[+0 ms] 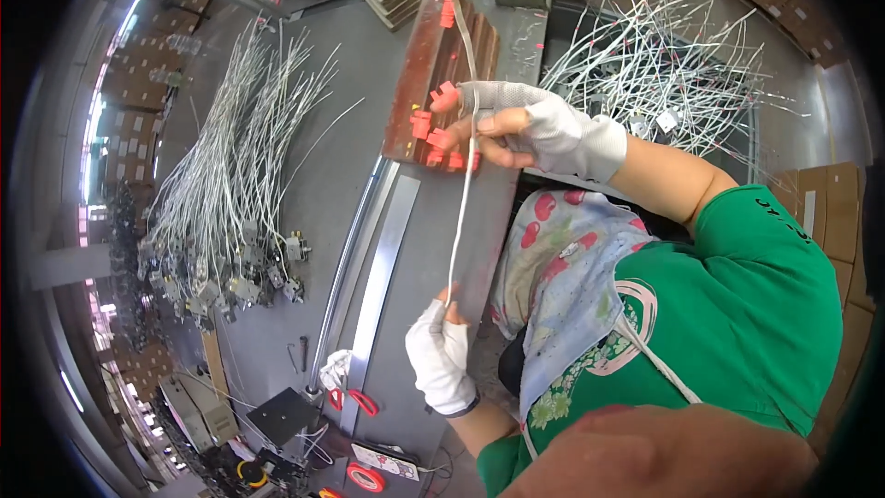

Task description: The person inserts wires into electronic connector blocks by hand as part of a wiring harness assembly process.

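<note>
Beside your green shirt (pixel 765 314), your left hand (pixel 441 355) and right hand (pixel 546 129) pinch a cable (pixel 463 207); hard pulling might slip it free.

A thin white cable (pixel 460 212) runs, gently curved, between left hand (pixel 441 357) and right hand (pixel 539 127), over the grey table (pixel 359 78).

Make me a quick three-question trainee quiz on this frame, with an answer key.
1. True or false: the left hand and the right hand both hold the white cable.

2. Multiple choice: the red plastic pieces near the right hand sit on:
A) a blue tray
B) a reddish-brown block
C) the floor

3. Fill in the blank: the person's T-shirt is ____.

Key: 1. True. 2. B. 3. Green.
</note>
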`<move>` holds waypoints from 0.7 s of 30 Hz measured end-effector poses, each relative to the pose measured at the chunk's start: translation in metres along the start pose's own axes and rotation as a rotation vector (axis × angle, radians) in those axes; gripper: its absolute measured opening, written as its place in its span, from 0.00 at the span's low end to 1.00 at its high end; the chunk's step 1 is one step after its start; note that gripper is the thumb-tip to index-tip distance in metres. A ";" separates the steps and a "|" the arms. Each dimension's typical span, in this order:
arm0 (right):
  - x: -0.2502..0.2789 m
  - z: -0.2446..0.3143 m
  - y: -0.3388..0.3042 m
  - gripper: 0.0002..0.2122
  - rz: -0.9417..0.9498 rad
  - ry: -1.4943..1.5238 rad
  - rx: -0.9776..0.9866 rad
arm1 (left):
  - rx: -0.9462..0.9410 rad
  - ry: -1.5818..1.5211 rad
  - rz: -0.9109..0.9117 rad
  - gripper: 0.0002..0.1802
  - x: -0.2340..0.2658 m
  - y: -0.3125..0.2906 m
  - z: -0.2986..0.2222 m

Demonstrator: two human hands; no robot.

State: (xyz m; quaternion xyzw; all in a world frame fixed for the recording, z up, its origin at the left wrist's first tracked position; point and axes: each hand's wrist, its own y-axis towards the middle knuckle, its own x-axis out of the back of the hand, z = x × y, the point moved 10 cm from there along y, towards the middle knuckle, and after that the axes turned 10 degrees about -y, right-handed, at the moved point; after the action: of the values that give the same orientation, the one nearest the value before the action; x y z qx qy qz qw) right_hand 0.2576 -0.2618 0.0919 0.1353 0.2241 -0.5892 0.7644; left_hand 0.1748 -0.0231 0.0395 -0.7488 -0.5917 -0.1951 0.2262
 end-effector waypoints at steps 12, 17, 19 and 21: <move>0.139 -0.089 -0.011 0.11 -0.560 0.347 -0.059 | -0.499 0.018 0.140 0.26 -0.122 0.092 -0.105; 0.153 -0.087 -0.008 0.14 -0.540 0.303 -0.067 | -0.517 0.017 -0.002 0.11 -0.148 0.118 -0.116; 0.154 -0.081 -0.014 0.15 -0.547 0.224 -0.122 | -0.370 -0.081 -0.024 0.12 -0.149 0.122 -0.115; 0.161 -0.084 -0.020 0.16 -0.537 0.088 -0.148 | -0.352 -0.112 -0.022 0.14 -0.154 0.122 -0.111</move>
State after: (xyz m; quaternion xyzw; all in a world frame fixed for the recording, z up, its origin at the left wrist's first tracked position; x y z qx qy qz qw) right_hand 0.2561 -0.3635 -0.0601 0.0404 0.3273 -0.7463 0.5781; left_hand 0.2563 -0.2333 0.0310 -0.7799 -0.5682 -0.2565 0.0561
